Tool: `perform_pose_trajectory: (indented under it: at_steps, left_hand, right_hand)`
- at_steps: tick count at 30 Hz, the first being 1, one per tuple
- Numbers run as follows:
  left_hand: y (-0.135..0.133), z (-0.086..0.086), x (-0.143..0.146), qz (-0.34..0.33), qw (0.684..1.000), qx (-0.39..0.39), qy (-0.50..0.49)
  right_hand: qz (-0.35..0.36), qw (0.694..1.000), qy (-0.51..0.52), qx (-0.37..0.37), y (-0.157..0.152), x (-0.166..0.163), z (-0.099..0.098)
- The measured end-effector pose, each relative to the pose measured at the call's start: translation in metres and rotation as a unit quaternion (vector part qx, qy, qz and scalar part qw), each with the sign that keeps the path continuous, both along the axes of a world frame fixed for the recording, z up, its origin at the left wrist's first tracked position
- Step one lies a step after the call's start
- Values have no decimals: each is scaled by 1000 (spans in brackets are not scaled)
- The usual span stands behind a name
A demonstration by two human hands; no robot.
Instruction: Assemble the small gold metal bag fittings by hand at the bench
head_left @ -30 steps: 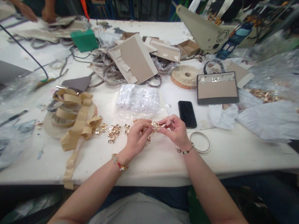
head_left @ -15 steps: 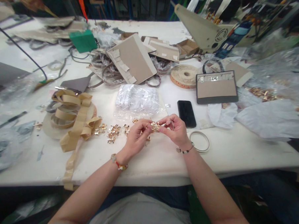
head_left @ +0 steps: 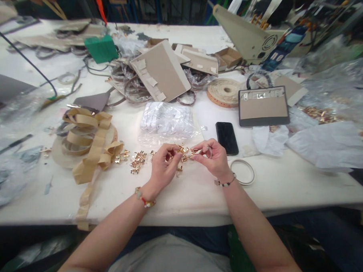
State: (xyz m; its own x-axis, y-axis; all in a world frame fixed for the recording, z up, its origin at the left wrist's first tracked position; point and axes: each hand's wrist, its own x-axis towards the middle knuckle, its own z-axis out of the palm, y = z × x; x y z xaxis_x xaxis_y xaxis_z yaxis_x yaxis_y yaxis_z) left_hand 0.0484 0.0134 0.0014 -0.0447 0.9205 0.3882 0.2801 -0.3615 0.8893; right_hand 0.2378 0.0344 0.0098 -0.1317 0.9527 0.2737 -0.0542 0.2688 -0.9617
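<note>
My left hand [head_left: 163, 165] and my right hand [head_left: 211, 158] meet over the white table [head_left: 187, 200] near its front edge. Both are closed in a pinch on small gold metal clips [head_left: 183, 150] held between them. My right hand's fingers also curl round a thin ring. A scatter of several more gold clips [head_left: 136, 160] lies on the table just left of my left hand. A clear bag of white pieces [head_left: 167, 120] sits right behind my hands.
A black phone [head_left: 226, 138] and a thin metal ring [head_left: 242, 172] lie right of my right hand. Tan strap coils [head_left: 90, 140] lie at left. Cardboard pieces [head_left: 162, 70], a tape roll [head_left: 226, 92], a grey tray [head_left: 263, 107] and plastic bags [head_left: 329, 145] crowd the back and right.
My left hand has shifted slightly left and its fingers have reworked the clips. At the far left, another person's hands have left the view.
</note>
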Motion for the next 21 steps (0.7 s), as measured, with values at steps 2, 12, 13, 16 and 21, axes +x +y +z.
perform_pose_trajectory:
  at_steps: [2,12,13,16,21]
  left_hand:
    - [-1,1,-1,8,1000,-3,9]
    - [2,4,-2,-97,994,23,54]
    - [2,5,-2,-100,994,19,49]
    - [2,7,-3,-99,994,10,41]
    - [-1,7,-4,-103,992,41,52]
  right_hand:
    - [-1,1000,2,2,0,0,1]
    - [34,999,22,-5,-1,1,2]
    - [38,999,23,-8,-1,1,1]
    - [37,999,25,-17,0,1,0]
    - [33,999,32,-25,0,1,0]
